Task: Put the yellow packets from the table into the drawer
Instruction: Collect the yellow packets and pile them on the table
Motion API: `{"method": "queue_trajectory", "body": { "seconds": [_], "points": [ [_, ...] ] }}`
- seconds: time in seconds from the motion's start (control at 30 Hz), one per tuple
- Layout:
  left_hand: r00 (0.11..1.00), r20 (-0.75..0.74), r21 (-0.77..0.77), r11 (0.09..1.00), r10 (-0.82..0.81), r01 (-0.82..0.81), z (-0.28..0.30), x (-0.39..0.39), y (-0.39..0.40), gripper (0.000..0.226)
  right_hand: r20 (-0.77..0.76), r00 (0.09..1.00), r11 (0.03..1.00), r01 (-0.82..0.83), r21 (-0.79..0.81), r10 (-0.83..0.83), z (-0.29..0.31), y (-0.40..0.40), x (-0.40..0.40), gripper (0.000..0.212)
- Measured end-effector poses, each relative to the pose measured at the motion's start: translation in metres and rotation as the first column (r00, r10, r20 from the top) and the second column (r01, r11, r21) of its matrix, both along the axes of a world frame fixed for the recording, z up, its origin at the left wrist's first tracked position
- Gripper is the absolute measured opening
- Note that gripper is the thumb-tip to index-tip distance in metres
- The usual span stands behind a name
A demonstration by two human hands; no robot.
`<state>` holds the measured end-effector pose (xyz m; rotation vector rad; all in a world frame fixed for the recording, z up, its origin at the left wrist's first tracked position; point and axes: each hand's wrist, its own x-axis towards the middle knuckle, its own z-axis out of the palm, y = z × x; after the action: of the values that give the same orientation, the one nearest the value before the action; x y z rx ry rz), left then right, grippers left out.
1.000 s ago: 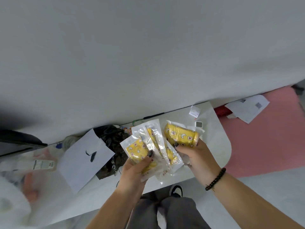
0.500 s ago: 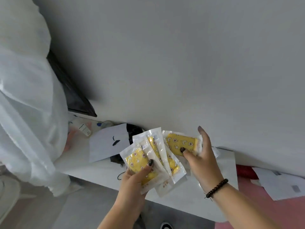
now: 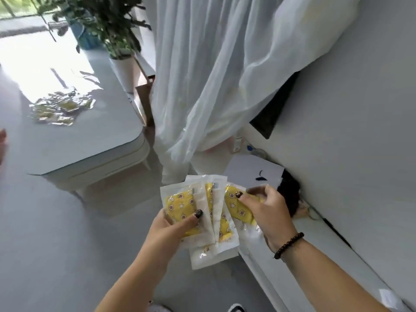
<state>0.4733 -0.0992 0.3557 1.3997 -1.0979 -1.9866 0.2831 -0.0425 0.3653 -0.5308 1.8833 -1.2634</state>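
Left hand (image 3: 173,226) gripping a fan of yellow packets (image 3: 198,212) in clear wrappers, thumb pressed across the front one. Right hand (image 3: 267,210) pinching one more yellow packet (image 3: 238,207) at the fan's 3 o'clock edge, fingers curled round it, a dark bead bracelet (image 3: 289,245) on the wrist. All held in the air above the grey floor, beside the white desk (image 3: 315,262) at 4 o'clock. More packets (image 3: 60,108) lying on a low white table (image 3: 94,140) at 10 o'clock. Sheer curtain (image 3: 216,70) at 12 o'clock.
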Motion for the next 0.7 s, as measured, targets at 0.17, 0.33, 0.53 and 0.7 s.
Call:
{"method": "queue_trajectory", "body": {
  "seconds": [0.17, 0.33, 0.53, 0.7],
  "points": [
    [0.974, 0.120, -0.068, 0.981, 0.190, -0.183, -0.014, 0.134, -0.053, 0.038, 0.235, 0.961, 0.988, -0.156, 0.018, 0.147, -0.022, -0.082, 0.122, 0.029],
    [0.931, 0.150, -0.094, 0.942, 0.333, -0.322, -0.017, 0.253, -0.106, 0.035, 0.534, 0.813, 0.960, -0.280, 0.010, 0.232, -0.029, -0.150, 0.236, 0.025],
    [0.887, 0.076, -0.047, 0.890, 0.455, -0.453, -0.019, 0.343, -0.161, 0.055, 0.532, 0.791, 0.941, -0.337, -0.034, 0.303, -0.029, -0.229, 0.347, 0.028],
    [0.841, 0.075, -0.071, 0.844, 0.536, -0.532, -0.027, 0.392, -0.220, 0.047, 0.429, 0.797, 0.896, -0.436, -0.078, 0.425, -0.026, -0.306, 0.410, 0.023]
  ]
}}
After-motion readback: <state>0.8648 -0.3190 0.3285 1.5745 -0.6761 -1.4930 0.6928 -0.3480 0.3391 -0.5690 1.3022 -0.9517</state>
